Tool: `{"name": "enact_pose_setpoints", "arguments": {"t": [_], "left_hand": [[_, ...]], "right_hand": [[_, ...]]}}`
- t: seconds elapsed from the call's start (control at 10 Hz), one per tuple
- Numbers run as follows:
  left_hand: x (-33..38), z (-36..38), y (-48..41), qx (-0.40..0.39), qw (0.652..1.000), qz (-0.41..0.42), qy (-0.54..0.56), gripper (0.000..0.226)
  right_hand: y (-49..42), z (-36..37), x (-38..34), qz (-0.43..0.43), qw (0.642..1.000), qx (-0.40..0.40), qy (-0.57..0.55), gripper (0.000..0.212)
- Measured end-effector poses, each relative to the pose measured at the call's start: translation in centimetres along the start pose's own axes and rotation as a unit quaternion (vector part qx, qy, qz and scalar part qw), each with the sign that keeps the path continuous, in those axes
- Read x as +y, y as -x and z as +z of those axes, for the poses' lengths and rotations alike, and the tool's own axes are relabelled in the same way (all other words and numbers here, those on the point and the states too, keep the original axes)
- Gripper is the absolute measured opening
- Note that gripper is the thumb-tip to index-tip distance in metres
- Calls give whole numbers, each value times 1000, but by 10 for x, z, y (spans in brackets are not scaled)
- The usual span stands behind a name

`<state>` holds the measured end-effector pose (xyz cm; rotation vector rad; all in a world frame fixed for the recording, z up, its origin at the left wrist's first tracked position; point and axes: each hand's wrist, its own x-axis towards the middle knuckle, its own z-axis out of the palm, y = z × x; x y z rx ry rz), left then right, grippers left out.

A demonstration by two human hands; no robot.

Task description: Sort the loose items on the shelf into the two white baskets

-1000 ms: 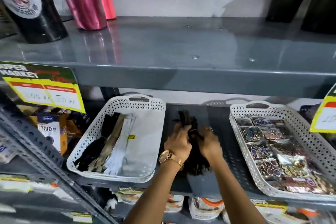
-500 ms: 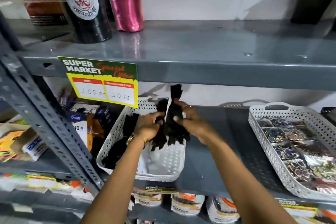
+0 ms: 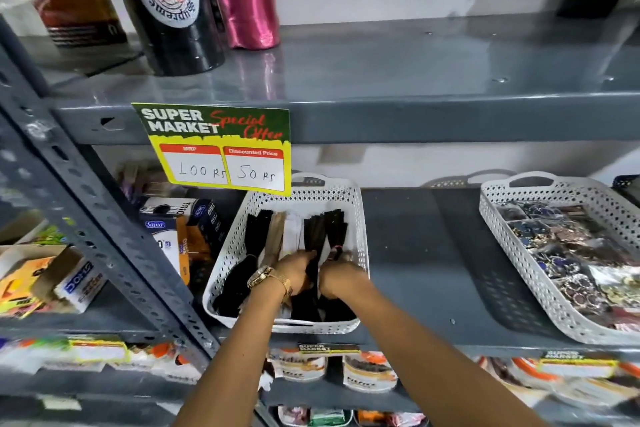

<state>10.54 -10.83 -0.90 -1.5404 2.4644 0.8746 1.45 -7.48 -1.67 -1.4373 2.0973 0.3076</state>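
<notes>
— Fingers of the left hand [image 3: 294, 270] and right hand [image 3: 337, 279] curl around black strip bundles [image 3: 323, 236] inside the left white basket [image 3: 360, 218], at the shelf's [image 3: 433, 253] front edge. Any writing?

— "SUPER MARKET Special Offer" sign [image 3: 218, 146]: MRP 100 Rs, discounted price 50 Rs. "Saino" box [image 3: 166, 236] at the shelf's left end. Right white basket [image 3: 519, 253], near the right edge, holds packets of small ornaments [image 3: 571, 253].

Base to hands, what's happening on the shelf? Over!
Left hand and right hand both inside left white basket, pressing down dark strips. Right basket full of packets. Nothing in the way.
</notes>
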Motion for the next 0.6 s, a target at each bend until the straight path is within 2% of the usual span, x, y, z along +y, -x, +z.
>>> {"name": "enact_pose_setpoints", "arguments": {"t": [0.1,0.2,0.4,0.5,0.6], "left_hand": [[-1,-1,2,-17,1000,-3,-22,50],[0,-8,9,-50,995,13,-88,62],[3,-12,19,-49,992,12,-113,67],[20,-8,37,60,991,-19,-118,71],[50,-9,57,172,976,-4,-136,69]], "right_hand": [[9,1,-2,31,999,17,29,86],[7,13,-11,44,990,62,120,80],[22,12,-12,47,971,135,192,64],[51,-2,6,-11,968,234,93,74],[79,-11,16,-37,946,318,52,79]]}}
